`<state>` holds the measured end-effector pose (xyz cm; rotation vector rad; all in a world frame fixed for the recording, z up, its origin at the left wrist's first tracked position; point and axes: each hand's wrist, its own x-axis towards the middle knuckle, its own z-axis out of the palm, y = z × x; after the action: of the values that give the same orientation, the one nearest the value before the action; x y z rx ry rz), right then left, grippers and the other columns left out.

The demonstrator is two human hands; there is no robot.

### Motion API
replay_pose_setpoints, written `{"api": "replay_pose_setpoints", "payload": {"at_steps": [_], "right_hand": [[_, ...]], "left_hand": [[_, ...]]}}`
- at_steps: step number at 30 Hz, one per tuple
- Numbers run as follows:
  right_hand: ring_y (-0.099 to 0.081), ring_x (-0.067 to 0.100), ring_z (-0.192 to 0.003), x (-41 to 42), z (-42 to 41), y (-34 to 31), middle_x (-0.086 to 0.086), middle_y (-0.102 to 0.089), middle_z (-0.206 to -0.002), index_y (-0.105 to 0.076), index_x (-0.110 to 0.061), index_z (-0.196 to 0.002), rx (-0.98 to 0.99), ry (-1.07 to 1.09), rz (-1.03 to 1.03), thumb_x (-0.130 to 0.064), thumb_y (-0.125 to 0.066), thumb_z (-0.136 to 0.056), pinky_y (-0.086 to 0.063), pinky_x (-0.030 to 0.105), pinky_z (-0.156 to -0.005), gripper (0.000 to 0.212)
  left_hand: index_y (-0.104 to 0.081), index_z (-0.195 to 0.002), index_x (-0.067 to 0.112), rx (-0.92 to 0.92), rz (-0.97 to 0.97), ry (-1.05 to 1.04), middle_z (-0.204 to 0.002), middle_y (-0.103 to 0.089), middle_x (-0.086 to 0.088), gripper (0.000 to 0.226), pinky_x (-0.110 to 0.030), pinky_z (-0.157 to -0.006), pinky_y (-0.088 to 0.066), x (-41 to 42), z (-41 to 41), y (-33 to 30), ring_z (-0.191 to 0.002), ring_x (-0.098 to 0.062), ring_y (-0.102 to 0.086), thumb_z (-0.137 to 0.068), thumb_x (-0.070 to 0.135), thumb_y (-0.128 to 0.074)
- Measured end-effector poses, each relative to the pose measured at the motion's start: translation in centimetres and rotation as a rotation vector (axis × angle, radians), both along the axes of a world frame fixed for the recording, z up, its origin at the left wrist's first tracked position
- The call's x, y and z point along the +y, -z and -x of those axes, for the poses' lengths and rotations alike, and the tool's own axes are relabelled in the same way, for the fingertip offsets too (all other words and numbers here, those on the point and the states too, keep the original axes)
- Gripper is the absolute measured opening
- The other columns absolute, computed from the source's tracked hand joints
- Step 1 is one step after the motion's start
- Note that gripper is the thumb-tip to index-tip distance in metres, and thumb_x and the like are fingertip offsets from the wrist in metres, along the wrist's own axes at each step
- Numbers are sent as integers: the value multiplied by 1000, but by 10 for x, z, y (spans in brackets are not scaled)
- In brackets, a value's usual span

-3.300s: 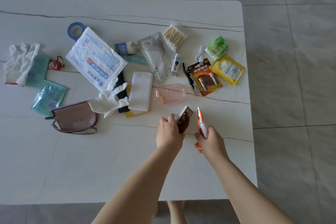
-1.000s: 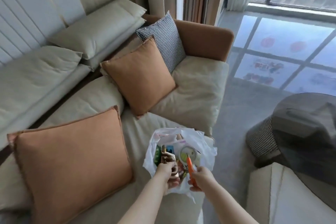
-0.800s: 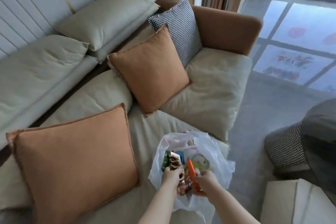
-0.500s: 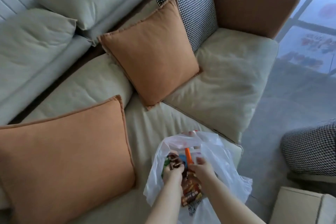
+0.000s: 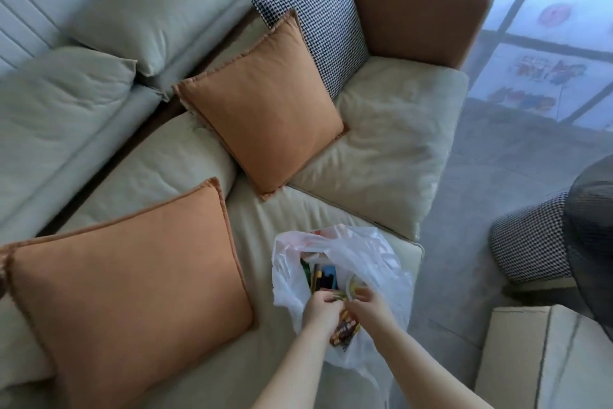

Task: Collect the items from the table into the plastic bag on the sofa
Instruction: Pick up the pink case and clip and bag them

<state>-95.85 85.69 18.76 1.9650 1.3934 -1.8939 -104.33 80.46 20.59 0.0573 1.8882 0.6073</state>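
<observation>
Both hands down in the mouth of the plastic bag [image 5: 371,252], which sits on the front edge of the sofa [image 5: 391,143] seat, near its right end

Left hand [image 5: 321,309]: fingers curled inward over the bag contents; whether gripping anything, cannot tell, blurred and hidden by the knuckles

Right hand [image 5: 368,304]: fingers bent down into the bag beside a round yellowish item [image 5: 352,283]; grip or no grip, cannot tell

Hands just beside each other, nearly touching, forearms coming in from the bottom edge

Bag: white, translucent, crumpled, some red print at the far rim. Mouth open upward. Inside: green packet [image 5: 306,271] at the left wall, dark item next to it, blue item [image 5: 330,276] in the middle. Brown printed wrapper [image 5: 345,330] showing between the two wrists, low in the bag

Around it: large orange cushion [image 5: 132,292] left of the bag, lying on the seat. Second orange cushion [image 5: 262,103] further back, leaning on a houndstooth cushion [image 5: 328,20]. Brown armrest [image 5: 421,13] at the far end of the sofa. Grey floor to the right, houndstooth stool [image 5: 530,242] well apart from the bag
</observation>
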Motion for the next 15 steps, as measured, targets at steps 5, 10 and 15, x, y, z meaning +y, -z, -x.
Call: {"api": "replay_pose_setpoints", "payload": {"at_steps": [5, 10, 15], "right_hand": [[-59, 18, -93, -34, -48, -50, 8, -66, -110, -59, -8, -117, -38, -79, -141, -10, -58, -85, -47, 28, -81, 33], [-57, 16, -95, -84, -119, -81, 5, -63, -118, -57, -14, -123, -191, -92, -263, -21, -55, -87, -42, 21, -75, 37], [-55, 18, -116, -143, -194, -95, -1, -60, -125, -55, -20, -122, -365, -64, -312, -37, -49, -91, -44, 27, -91, 36]], "left_hand": [[-46, -69, 26, 34, -72, 240, -86, -57, -10, 27, -30, -73, -50, -31, -20, -53, -75, -23, -55, -92, 12, -51], [-60, -118, 14, 148, -95, 616, -116, -65, -9, 30, -34, -95, -50, -69, -49, -79, -108, -27, -62, -88, 20, -56], [-59, -115, 18, 212, -69, 939, -121, -62, -3, 29, -34, -98, -48, -105, -93, -88, -111, -22, -58, -89, 31, -55]]}}
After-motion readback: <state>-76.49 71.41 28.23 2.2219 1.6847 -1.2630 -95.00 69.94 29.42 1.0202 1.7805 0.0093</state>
